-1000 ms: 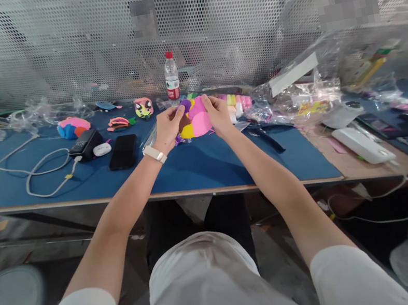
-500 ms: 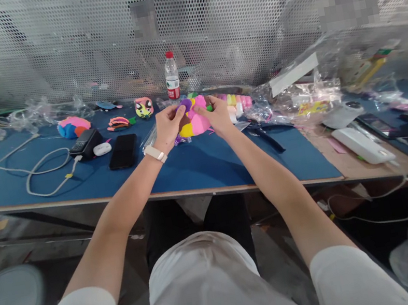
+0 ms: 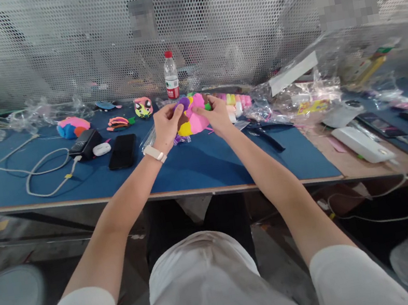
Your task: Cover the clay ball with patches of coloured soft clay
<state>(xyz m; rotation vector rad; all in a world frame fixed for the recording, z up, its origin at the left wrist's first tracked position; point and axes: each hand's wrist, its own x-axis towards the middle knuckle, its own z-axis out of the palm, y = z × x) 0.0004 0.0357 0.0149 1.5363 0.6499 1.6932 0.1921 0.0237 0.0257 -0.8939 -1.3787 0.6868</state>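
A lumpy piece of coloured modelling clay (image 3: 197, 121), pink with yellow, purple, brown and green parts, is held up just above the blue table between both hands. My left hand (image 3: 166, 126) grips its left side, thumb on the purple part. On the other side my right hand (image 3: 219, 114) pinches the edge by the green and brown parts. The fingers behind the clay are hidden. Just behind my right hand lies a pack of pastel clay blocks (image 3: 236, 102). Under the clay, some purple bits in clear wrap (image 3: 181, 139) show on the table.
A red-capped water bottle (image 3: 171, 76) stands behind the hands. Leftward are a painted clay face (image 3: 143, 108), a black phone (image 3: 122, 151), a charger (image 3: 85, 144) with a white cable, and other clay figures. Rightward lie clear plastic wrappers (image 3: 305, 98), a black strap (image 3: 266, 137) and a white power bank (image 3: 362, 144).
My hands stay on the clay, which has tilted slightly and shifted a little; my left thumb has moved slightly on the purple part. At the far right, another person's arm has moved away.
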